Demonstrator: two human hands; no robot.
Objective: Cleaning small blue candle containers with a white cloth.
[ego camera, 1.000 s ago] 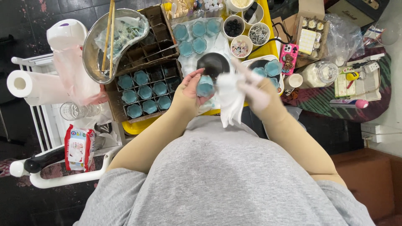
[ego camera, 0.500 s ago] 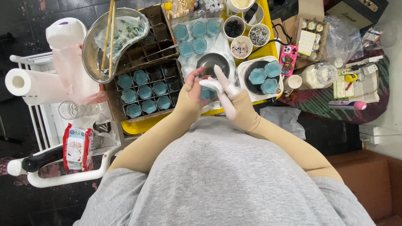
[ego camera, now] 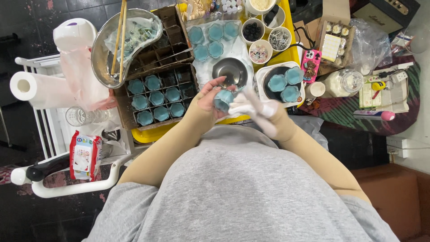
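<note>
Nine blue flower-shaped cups (ego camera: 154,99) sit in the lower divided cardboard box (ego camera: 123,117). Five more blue cups (ego camera: 210,40) lie on the white sheet behind the one empty metal bowl (ego camera: 229,71), and three (ego camera: 285,83) rest on the dark plate in the white tray (ego camera: 260,86). One blue cup (ego camera: 223,99) is in the left hand (ego camera: 207,99). Four small round topping bowls (ego camera: 265,32) stand on the yellow surface (ego camera: 290,42). One paper towel roll (ego camera: 32,89), two chopsticks (ego camera: 119,36) and one pink phone (ego camera: 309,66) are also visible.
</note>
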